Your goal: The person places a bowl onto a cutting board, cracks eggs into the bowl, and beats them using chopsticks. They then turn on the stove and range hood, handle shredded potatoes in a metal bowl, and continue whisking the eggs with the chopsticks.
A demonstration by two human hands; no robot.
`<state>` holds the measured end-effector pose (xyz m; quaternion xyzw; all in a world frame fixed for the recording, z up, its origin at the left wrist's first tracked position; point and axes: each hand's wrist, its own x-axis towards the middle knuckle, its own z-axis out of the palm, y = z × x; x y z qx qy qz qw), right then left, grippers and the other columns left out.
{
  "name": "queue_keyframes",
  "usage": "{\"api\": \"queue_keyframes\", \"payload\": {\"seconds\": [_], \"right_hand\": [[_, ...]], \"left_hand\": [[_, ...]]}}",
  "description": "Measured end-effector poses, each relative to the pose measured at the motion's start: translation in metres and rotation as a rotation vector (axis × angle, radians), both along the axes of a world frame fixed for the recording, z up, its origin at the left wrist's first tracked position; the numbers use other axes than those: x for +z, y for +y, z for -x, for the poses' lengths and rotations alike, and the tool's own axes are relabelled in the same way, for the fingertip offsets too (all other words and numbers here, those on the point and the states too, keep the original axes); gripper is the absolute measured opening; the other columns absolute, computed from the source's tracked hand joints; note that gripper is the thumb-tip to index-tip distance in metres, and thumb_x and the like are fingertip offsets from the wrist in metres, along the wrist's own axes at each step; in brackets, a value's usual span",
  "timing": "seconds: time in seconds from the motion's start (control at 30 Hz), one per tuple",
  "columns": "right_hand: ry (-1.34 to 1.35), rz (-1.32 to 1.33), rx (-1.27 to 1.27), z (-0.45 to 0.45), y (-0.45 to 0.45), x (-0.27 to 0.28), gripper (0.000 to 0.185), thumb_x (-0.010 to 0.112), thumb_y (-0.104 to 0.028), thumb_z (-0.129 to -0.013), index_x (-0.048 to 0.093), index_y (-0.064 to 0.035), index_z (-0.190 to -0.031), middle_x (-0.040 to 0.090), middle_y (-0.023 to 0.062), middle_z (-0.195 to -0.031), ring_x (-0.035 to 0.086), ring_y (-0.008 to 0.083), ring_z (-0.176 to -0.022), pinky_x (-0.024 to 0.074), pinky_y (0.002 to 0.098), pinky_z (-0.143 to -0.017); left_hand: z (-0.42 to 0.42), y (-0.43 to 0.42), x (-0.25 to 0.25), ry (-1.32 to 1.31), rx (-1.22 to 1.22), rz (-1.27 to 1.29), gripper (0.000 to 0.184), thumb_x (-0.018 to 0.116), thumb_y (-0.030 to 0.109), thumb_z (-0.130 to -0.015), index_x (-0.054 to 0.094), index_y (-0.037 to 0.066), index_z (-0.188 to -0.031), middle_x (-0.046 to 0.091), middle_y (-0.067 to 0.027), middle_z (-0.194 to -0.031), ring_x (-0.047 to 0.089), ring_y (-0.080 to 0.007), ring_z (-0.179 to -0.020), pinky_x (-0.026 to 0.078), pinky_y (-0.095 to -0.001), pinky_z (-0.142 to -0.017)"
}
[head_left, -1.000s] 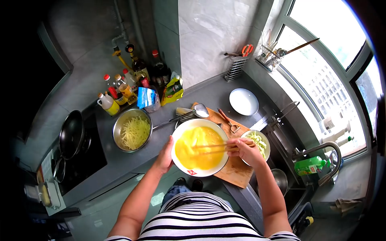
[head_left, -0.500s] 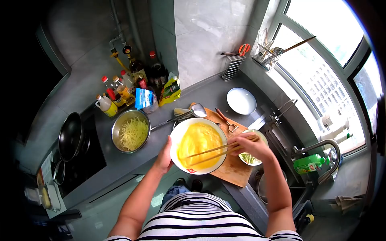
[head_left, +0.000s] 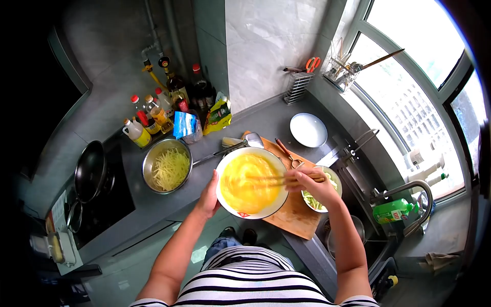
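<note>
My left hand [head_left: 208,198] grips the left rim of a white bowl [head_left: 221,190], which is tilted a little toward me. Beaten egg [head_left: 249,184], bright yellow and swirling, fills much of it. In my right hand [head_left: 309,184] are wooden chopsticks [head_left: 273,180], their tips smeared by motion over the egg. Below the bowl lies a wooden cutting board [head_left: 302,225]. Partly hidden behind my right hand, a second bowl [head_left: 319,209] holds pale green pieces. A peeler [head_left: 284,148] with a brown handle rests on the board's far part.
On the left counter stands a metal bowl [head_left: 145,171] of pale yellow-green shreds. Beyond it are several bottles [head_left: 158,116] and a blue packet [head_left: 184,125]. A black pan [head_left: 89,171] sits by the stove. A white plate [head_left: 308,130] lies near the sink [head_left: 378,225] and green soap bottle [head_left: 393,211].
The chopsticks have swung upward in the egg and now blur. My right hand has shifted slightly left, and the bowl has risen a little in view.
</note>
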<state>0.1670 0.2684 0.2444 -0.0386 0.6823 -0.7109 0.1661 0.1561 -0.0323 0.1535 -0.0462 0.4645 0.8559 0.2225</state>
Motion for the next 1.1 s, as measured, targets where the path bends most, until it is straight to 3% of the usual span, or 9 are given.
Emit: {"api": "queue_keyframes", "payload": {"seconds": [0.07, 0.17, 0.3, 0.4, 0.53, 0.63, 0.73, 1.03, 1.1], "right_hand": [[-0.046, -0.006, 0.033, 0.003, 0.024, 0.006, 0.029, 0.054, -0.02, -0.095, 0.064, 0.0054, -0.103, 0.067, 0.0153, -0.1, 0.068, 0.0229, -0.083, 0.0575, 0.034, -0.076], [0.115, 0.012, -0.251, 0.009, 0.034, -0.002, 0.031, 0.053, -0.023, -0.095, 0.064, 0.0046, -0.103, 0.067, 0.0131, -0.096, 0.067, 0.0195, -0.083, 0.0569, 0.0323, -0.072], [-0.008, 0.11, -0.041, 0.01, 0.027, -0.03, 0.028, 0.051, -0.021, -0.096, 0.063, 0.0028, -0.106, 0.065, 0.0113, -0.105, 0.065, 0.0197, -0.09, 0.0565, 0.0339, -0.08], [0.057, 0.176, -0.281, 0.006, 0.04, -0.03, 0.027, 0.051, -0.02, -0.096, 0.063, 0.0022, -0.106, 0.065, 0.0108, -0.104, 0.065, 0.0206, -0.089, 0.057, 0.0353, -0.079], [-0.123, 0.315, -0.014, -0.006, 0.049, -0.047, 0.026, 0.05, -0.019, -0.097, 0.062, 0.0013, -0.107, 0.063, 0.0119, -0.11, 0.064, 0.0218, -0.095, 0.0563, 0.0377, -0.08], [0.054, 0.245, -0.268, -0.005, 0.035, -0.043, 0.027, 0.047, -0.02, -0.098, 0.062, 0.0007, -0.105, 0.064, 0.0129, -0.107, 0.065, 0.0231, -0.093, 0.0555, 0.0372, -0.077], [-0.151, 0.281, 0.025, -0.01, 0.044, -0.048, 0.027, 0.049, -0.019, -0.097, 0.059, 0.0016, -0.111, 0.062, 0.0124, -0.112, 0.064, 0.022, -0.096, 0.0559, 0.0387, -0.08], [-0.003, 0.368, -0.272, -0.005, 0.027, -0.054, 0.028, 0.047, -0.02, -0.098, 0.06, 0.0012, -0.111, 0.062, 0.0113, -0.109, 0.063, 0.0212, -0.095, 0.0531, 0.0372, -0.085], [-0.135, 0.359, -0.087, -0.006, 0.031, -0.055, 0.028, 0.047, -0.021, -0.098, 0.06, 0.0015, -0.11, 0.062, 0.011, -0.109, 0.063, 0.0212, -0.095, 0.0531, 0.0366, -0.085]], "left_hand": [[0.0, -0.004, -0.003, 0.009, 0.001, 0.008, 0.064, 0.031, 0.053, -0.097, 0.039, 0.003, -0.135, 0.051, -0.0125, -0.131, 0.053, -0.0201, -0.117, 0.045, -0.0334, -0.097], [-0.001, -0.006, 0.003, -0.003, -0.018, 0.01, 0.065, 0.032, 0.054, -0.097, 0.039, 0.003, -0.136, 0.052, -0.012, -0.13, 0.054, -0.0198, -0.116, 0.045, -0.033, -0.096], [-0.001, -0.007, -0.002, 0.041, 0.005, 0.048, 0.065, 0.033, 0.054, -0.097, 0.039, 0.002, -0.135, 0.053, -0.0118, -0.13, 0.055, -0.0195, -0.114, 0.045, -0.0327, -0.096], [-0.003, -0.013, 0.001, 0.01, 0.01, 0.064, 0.066, 0.033, 0.055, -0.096, 0.039, 0.002, -0.135, 0.052, -0.0121, -0.13, 0.055, -0.0197, -0.115, 0.045, -0.0328, -0.096], [-0.004, -0.018, 0.0, 0.004, 0.018, 0.029, 0.066, 0.033, 0.054, -0.097, 0.038, 0.001, -0.135, 0.052, -0.0126, -0.131, 0.053, -0.0201, -0.116, 0.044, -0.0327, -0.096], [-0.004, -0.017, 0.005, 0.005, 0.034, 0.02, 0.066, 0.033, 0.053, -0.097, 0.038, 0.0, -0.135, 0.051, -0.0128, -0.131, 0.053, -0.0203, -0.117, 0.043, -0.0328, -0.098], [0.0, -0.018, 0.004, 0.026, 0.023, 0.015, 0.065, 0.032, 0.053, -0.097, 0.038, 0.0, -0.135, 0.05, -0.0128, -0.132, 0.052, -0.0204, -0.118, 0.042, -0.0328, -0.099], [-0.002, -0.015, 0.009, 0.019, 0.017, 0.022, 0.064, 0.032, 0.052, -0.098, 0.038, 0.001, -0.136, 0.049, -0.0129, -0.133, 0.051, -0.0205, -0.119, 0.042, -0.0329, -0.099], [-0.001, -0.016, 0.008, 0.004, 0.003, 0.028, 0.064, 0.033, 0.052, -0.097, 0.038, 0.001, -0.136, 0.05, -0.0128, -0.133, 0.052, -0.0205, -0.119, 0.043, -0.0329, -0.098]]}}
